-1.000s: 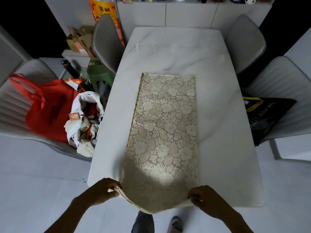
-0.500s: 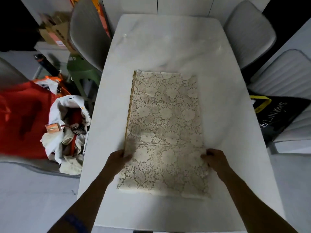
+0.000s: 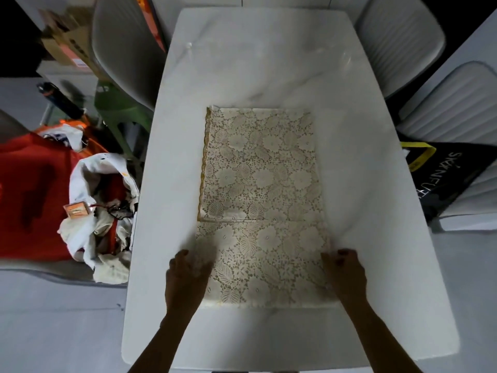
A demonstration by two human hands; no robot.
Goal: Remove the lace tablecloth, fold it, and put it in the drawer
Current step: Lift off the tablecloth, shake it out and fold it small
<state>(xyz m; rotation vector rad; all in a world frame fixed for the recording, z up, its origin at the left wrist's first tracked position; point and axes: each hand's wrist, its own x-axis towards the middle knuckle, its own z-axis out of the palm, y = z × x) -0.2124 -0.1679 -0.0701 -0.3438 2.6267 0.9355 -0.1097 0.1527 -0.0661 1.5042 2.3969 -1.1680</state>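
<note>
The cream lace tablecloth (image 3: 261, 184) lies folded into a long strip down the middle of the white marble table (image 3: 363, 238). Its near end is doubled over, with a crosswise edge showing partway up the strip. My left hand (image 3: 187, 275) sits on the cloth's near left edge, fingers curled onto the lace and blurred. My right hand (image 3: 345, 273) grips the near right edge with bent fingers. Both forearms reach in from the bottom of the view. No drawer is in view.
Grey chairs (image 3: 400, 41) stand around the table. On the left, a chair holds a red bag (image 3: 32, 195) and a white bag of clutter (image 3: 102, 216). A black bag with yellow handles (image 3: 446, 179) lies on the right chair. Cardboard boxes (image 3: 67, 41) stand at the back left.
The near end of the cloth, held off the table's edge a second ago, has been carried forward and laid over the strip. Both hands now sit at the doubled section's sides.
</note>
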